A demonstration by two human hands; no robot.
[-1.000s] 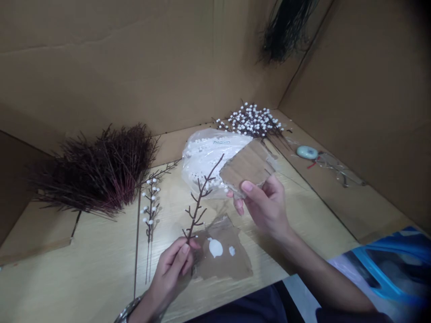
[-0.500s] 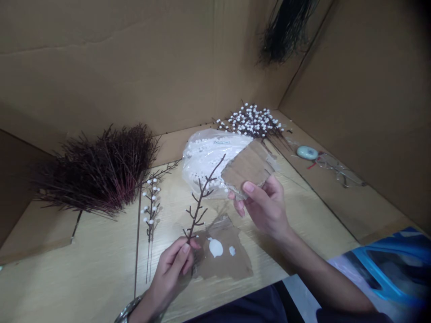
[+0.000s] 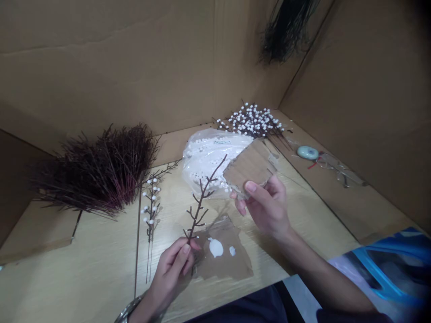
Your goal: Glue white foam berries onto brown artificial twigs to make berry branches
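Left hand point(image 3: 175, 260): closed, pinching twig point(image 3: 201, 202) near its lower end, thumb against fingers.
Right hand point(image 3: 267, 206): closed on card point(image 3: 248, 168), thumb on the near face, fingers behind. Far face hidden.
Twig location: in the air above the table point(image 3: 101, 255), between the hands; only the left hand grips it.
Twig axis: rises from the left-hand grip, leaning right, tip away from the wearer. Side prongs bare, small white specks near the base.
Key relation: card sits right of the twig's upper part, near the tip. In view they look apart; depth gap, can't tell. Tip is nearer the right hand, base is in the left.
Pad point(image 3: 232, 267): second cardboard piece, flat on the table, just right of the left hand, below and nearer the wearer than the right. Left hand is closer to it.
Blobs: big blob point(image 3: 216, 247) left, small blob point(image 3: 232, 251) right, both white, on the pad.
Bag point(image 3: 205, 154): clear, white beads inside, beyond the twig; twig tip overlaps it in view.
Left side: beaded stem point(image 3: 152, 202) lies on the table, heap point(image 3: 101, 172) of dark twigs beyond it.
Back: pile point(image 3: 254, 120) of white-beaded stems behind the bag.
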